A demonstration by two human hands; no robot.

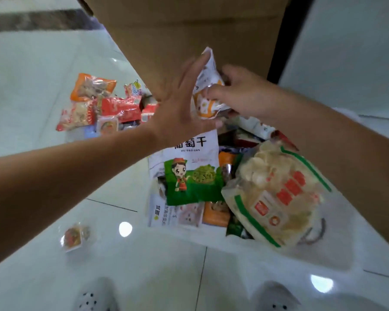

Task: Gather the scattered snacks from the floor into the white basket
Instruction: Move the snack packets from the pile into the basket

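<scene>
My right hand [240, 93] grips a white and orange snack packet [208, 86] above the white basket [337, 250]. My left hand [182, 104] is flat, fingers spread, its palm against the packet's left side. The basket sits at the right and holds a raisin bag with a cartoon figure [189, 173], a big clear bag of pale crackers [276, 196] and other packs. A heap of red and orange snack packets [103, 104] lies on the floor at the left. One small clear-wrapped snack [75, 236] lies alone near my left foot.
A large cardboard box [189, 30] stands just behind the basket and the heap. The floor is glossy white tile [155, 265] with light glare. My white clogs [94, 299] show at the bottom edge.
</scene>
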